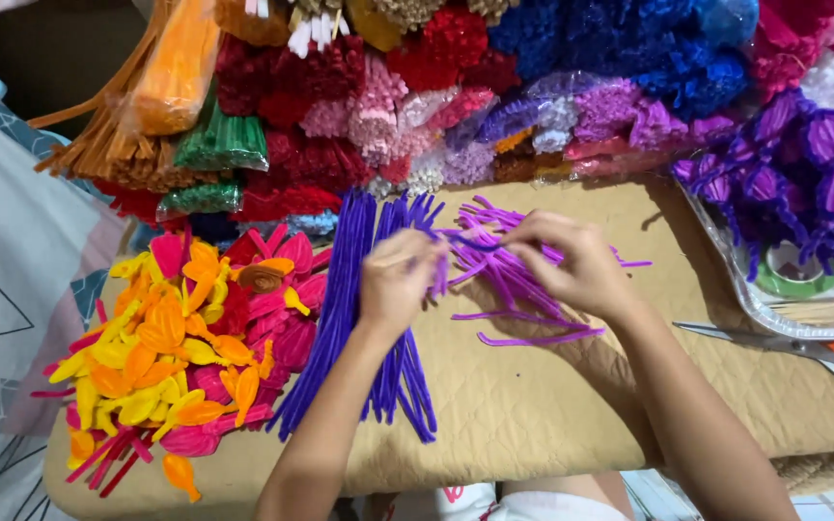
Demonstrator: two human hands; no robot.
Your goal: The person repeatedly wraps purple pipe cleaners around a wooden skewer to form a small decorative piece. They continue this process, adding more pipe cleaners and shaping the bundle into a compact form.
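My left hand (pixel 396 282) and my right hand (pixel 571 262) are both closed on a purple pipe cleaner (pixel 465 241) stretched between them, above the tan quilted work surface (pixel 533 405). Under my left hand lies a long bundle of dark purple pipe cleaners (pixel 340 318), running from far to near. Beneath my right hand sits a loose heap of lighter purple bent pipe cleaners (pixel 514 289), some curled at the ends.
A pile of yellow, orange and pink pipe-cleaner petals (pixel 185 338) fills the left side. Bags of coloured pipe cleaners (pixel 417 106) are stacked along the back. Finished purple petal shapes (pixel 813 174) lie at right, with a green tape roll (pixel 793 280) and orange-handled scissors (pixel 803 352).
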